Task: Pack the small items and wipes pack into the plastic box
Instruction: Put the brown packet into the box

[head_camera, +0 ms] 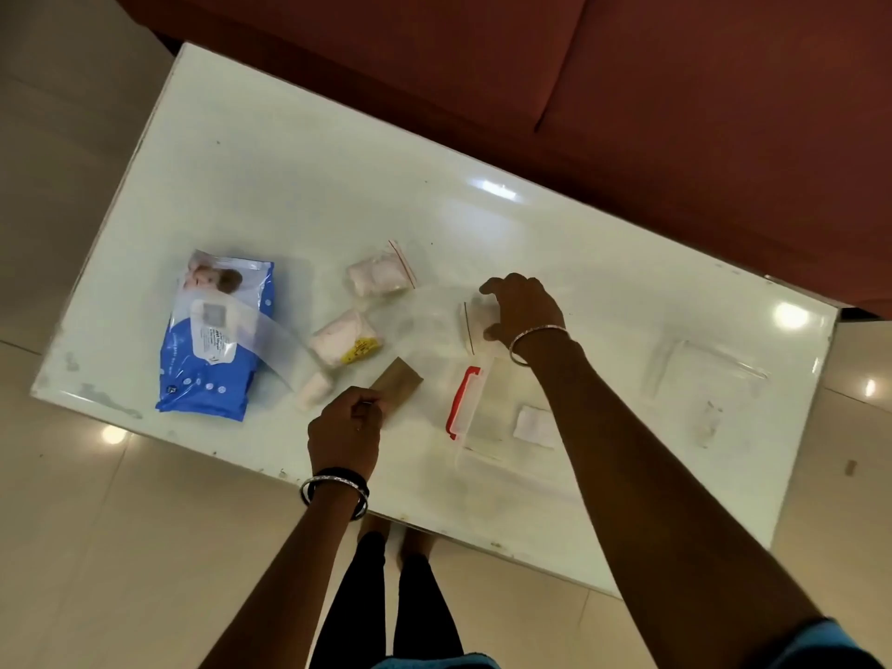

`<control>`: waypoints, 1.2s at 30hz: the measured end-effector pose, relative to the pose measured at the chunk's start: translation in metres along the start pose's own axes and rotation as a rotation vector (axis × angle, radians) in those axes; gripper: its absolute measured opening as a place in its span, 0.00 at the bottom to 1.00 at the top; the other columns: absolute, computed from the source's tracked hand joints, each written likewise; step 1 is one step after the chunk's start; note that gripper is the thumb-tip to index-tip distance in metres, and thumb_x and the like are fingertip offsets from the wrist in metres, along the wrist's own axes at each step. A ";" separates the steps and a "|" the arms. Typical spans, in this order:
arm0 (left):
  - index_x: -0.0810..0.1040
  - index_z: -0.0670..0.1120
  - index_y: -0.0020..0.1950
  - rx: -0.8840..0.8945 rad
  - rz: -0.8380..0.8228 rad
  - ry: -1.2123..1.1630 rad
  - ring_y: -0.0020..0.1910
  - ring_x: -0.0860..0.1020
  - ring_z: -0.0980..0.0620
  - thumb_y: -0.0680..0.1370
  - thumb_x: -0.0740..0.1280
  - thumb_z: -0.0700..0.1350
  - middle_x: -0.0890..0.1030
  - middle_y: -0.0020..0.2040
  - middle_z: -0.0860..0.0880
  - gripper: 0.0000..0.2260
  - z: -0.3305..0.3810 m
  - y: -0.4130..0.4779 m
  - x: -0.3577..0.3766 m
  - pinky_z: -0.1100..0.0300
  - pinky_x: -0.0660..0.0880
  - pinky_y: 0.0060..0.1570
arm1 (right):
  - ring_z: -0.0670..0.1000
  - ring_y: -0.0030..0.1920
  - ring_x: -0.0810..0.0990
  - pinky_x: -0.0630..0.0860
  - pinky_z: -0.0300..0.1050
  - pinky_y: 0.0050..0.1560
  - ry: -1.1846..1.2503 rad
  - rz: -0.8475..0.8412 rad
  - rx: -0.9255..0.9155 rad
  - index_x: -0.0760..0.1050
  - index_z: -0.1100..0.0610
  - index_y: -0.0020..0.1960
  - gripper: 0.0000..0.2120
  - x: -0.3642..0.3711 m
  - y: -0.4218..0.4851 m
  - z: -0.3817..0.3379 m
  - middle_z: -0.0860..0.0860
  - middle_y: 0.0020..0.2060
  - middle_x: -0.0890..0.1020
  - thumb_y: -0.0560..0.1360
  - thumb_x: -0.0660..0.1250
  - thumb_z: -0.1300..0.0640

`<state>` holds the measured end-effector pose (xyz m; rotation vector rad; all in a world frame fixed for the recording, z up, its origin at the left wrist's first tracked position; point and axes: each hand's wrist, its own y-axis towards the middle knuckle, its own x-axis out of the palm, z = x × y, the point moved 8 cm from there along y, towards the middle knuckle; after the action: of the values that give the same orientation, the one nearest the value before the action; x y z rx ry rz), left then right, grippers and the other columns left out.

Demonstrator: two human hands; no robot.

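- Head view: the left hand (345, 429) pinches a brown packet (398, 384) at the table's (289, 185) near edge.
- The right hand (523, 311) — fingers curled on a small zip bag (475, 321) — hovers beyond the plastic box (502, 417).
- The wipes pack (217, 335) lies well left — other small bags (379, 277) between.

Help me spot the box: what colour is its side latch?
Red: the latch on the clear plastic box, seen best in the head view.
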<state>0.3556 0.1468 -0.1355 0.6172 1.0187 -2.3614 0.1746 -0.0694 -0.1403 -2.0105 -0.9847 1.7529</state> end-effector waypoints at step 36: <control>0.78 0.48 0.57 0.067 -0.097 0.215 0.49 0.79 0.47 0.69 0.75 0.48 0.82 0.50 0.49 0.19 -0.001 0.016 0.023 0.54 0.75 0.48 | 0.62 0.51 0.84 0.81 0.57 0.56 1.216 0.364 0.797 0.79 0.63 0.56 0.27 0.119 -0.102 0.058 0.57 0.48 0.83 0.65 0.80 0.48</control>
<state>0.3471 0.1325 -0.1580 0.8812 1.0856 -2.4615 0.0918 0.0711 -0.1782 -2.1054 0.4155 0.5159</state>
